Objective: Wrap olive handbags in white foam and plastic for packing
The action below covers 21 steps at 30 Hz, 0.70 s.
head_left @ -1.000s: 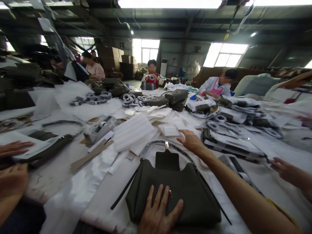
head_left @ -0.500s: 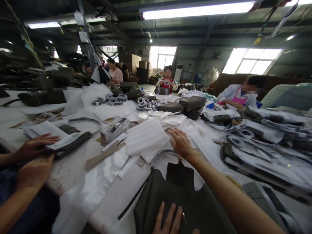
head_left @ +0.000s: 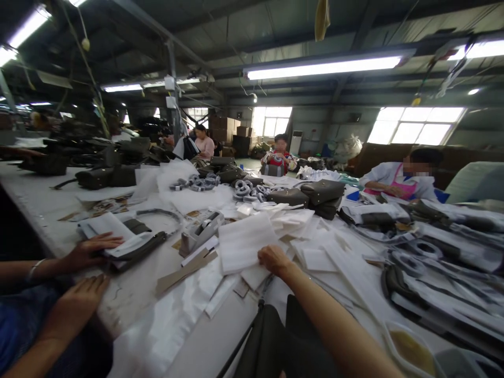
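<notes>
My right hand point(head_left: 273, 259) reaches forward over the table, its arm crossing a dark olive handbag point(head_left: 271, 346) that lies at the bottom edge in front of me. The fingers curl down, closed on the near edge of a white foam sheet point(head_left: 244, 241) in a loose stack of such sheets. The bag's thin strap point(head_left: 240, 341) runs off to the lower left. My left hand is out of the picture.
A co-worker at the left has one hand point(head_left: 92, 247) on a paper-wrapped bag part and another hand point(head_left: 79, 304) nearer me. A grey tape dispenser point(head_left: 200, 231), a cardboard strip point(head_left: 185, 268), grey rolls point(head_left: 244, 189), finished olive bags point(head_left: 311, 191) and wrapped straps point(head_left: 425, 262) crowd the table. More people work across it.
The view has tilted up and left. My right hand moved left from the bag's flap onto the foam sheets and curled shut. My left hand, earlier flat on the bag, has dropped out of view.
</notes>
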### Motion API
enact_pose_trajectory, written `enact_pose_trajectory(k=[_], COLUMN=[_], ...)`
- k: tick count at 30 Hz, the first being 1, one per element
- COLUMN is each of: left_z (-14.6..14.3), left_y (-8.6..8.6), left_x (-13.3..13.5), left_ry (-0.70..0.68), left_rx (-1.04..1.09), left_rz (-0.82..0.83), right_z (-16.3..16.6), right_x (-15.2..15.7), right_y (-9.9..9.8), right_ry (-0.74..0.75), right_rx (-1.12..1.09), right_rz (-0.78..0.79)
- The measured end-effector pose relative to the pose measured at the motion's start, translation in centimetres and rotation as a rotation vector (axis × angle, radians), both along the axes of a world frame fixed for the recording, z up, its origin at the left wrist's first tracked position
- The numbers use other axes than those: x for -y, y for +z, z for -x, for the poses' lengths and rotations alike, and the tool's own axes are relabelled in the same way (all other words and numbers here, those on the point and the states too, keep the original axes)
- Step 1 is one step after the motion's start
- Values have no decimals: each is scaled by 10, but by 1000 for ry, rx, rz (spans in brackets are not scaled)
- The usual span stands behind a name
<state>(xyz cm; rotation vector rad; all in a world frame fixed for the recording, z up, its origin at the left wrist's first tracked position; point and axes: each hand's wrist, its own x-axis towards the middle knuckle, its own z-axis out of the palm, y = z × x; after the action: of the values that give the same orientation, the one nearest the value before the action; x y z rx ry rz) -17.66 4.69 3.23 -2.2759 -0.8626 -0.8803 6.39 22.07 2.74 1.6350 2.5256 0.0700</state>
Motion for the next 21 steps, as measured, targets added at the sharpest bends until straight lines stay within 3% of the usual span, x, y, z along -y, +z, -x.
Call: enact_pose_trajectory(k=[3,5,7,9,13,16,18,21], left_z=[130,205,250,264,252,210,147,16], left_y=[36,46,42,34,43,57,50,3], left_x=[-73,-111,-133,-141,-133,-107,-74,-8], left_ry=[72,52,33,25,69,86,85,-1], left_rx=[179,247,282,321,355,312,283,158], left_rz=[39,141,183,172,120,112,64,-65], right_z=[1,3,4,5,12,16,11,-13], right_x=[-3,-7,-9,-9,0,8,11,22], right_y=[5,7,8,7,2,8,26,73], right_ry=[-34,-48,-57,-72,-145,-249,-327,-420], right_rx=[-1,-3,-8,-15,-61,-144,-200,-257], right_rz=[37,55,58,44,-61,-229,-349,-494])
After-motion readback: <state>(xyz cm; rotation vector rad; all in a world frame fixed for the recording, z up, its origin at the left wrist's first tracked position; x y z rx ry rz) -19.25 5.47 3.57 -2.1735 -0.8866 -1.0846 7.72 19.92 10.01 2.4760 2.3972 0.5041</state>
